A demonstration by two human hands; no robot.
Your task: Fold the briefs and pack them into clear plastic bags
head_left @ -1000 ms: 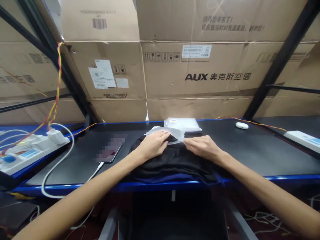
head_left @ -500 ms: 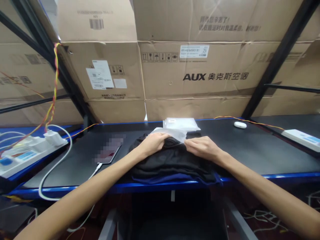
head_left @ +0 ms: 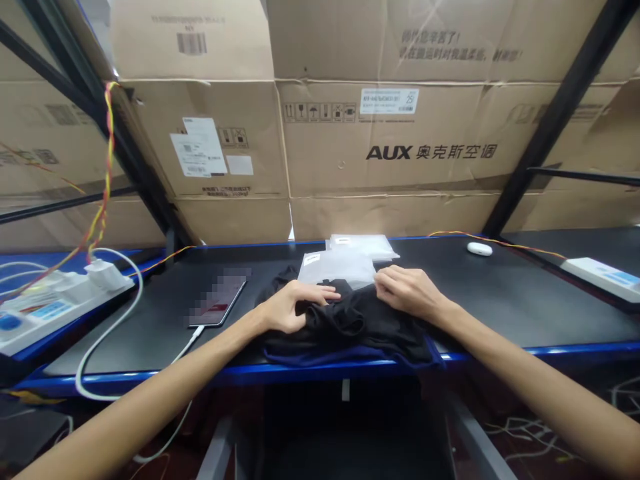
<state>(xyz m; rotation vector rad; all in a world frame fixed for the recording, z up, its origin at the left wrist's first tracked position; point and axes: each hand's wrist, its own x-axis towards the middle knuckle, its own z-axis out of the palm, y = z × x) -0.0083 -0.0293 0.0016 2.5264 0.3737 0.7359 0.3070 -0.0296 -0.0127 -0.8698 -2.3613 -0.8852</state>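
Observation:
A bunched black garment (head_left: 380, 320) lies at the front edge of the table, with dark blue cloth (head_left: 345, 355) showing beneath it. Over its far side spreads a translucent plastic bag (head_left: 335, 265) with a small white label. My left hand (head_left: 285, 308) is closed round a fold of the black garment, thumb below and fingers above. At the bag's near right corner, my right hand (head_left: 407, 291) has its fingers curled tight on the bag's edge; the fingertips are partly hidden. More flat plastic bags (head_left: 377, 245) lie stacked just behind.
On the left a phone (head_left: 220, 303) lies plugged into a white cable (head_left: 83, 363). Power strips stand at the left (head_left: 60, 303) and right (head_left: 607, 277). A small white case (head_left: 479, 249) rests at the back right. Cardboard (head_left: 400, 180) walls the back between black posts.
My left hand has let go of the bag and moved nearer, onto the black garment, which is now bunched up. The bag lies flatter with its label showing. My right hand has barely shifted.

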